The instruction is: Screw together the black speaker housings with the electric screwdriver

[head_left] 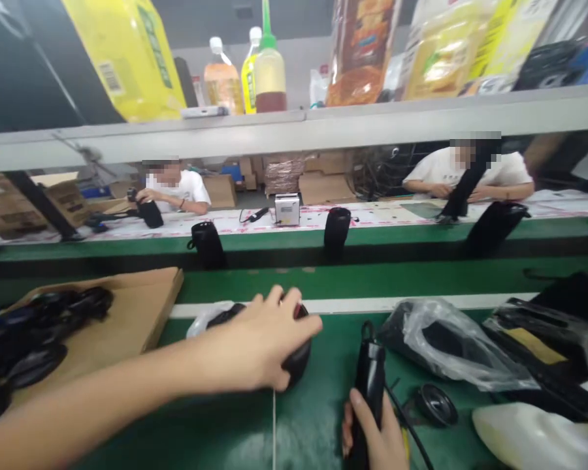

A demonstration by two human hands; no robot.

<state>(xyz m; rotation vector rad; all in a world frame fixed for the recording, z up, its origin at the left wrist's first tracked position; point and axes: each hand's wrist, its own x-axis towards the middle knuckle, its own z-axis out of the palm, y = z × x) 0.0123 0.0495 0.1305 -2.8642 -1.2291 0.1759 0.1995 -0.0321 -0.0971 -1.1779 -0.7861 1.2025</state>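
**A:** Hand state?

**B:** Left hand is spread wide over a black cylindrical speaker, fingers draped across its top. Contact is shown; grip force cannot be told. Right hand is closed around a second black cylindrical speaker, near its lower end.

**A:** Position and axes?

**B:** The left-hand unit is placed on the green bench, ahead of the left hand's wrist and mostly covered by the palm. Its long axis cannot be confirmed, though it appears laid across the bench. The second unit is held near upright, strap loop at the top, and is nearest the right hand.

**A:** Containers?

**B:** A clear plastic bag is seen right of the right hand, with a black item inside. A second bag is partly visible behind the left-hand unit. Black parts are piled on a cardboard sheet to the left.
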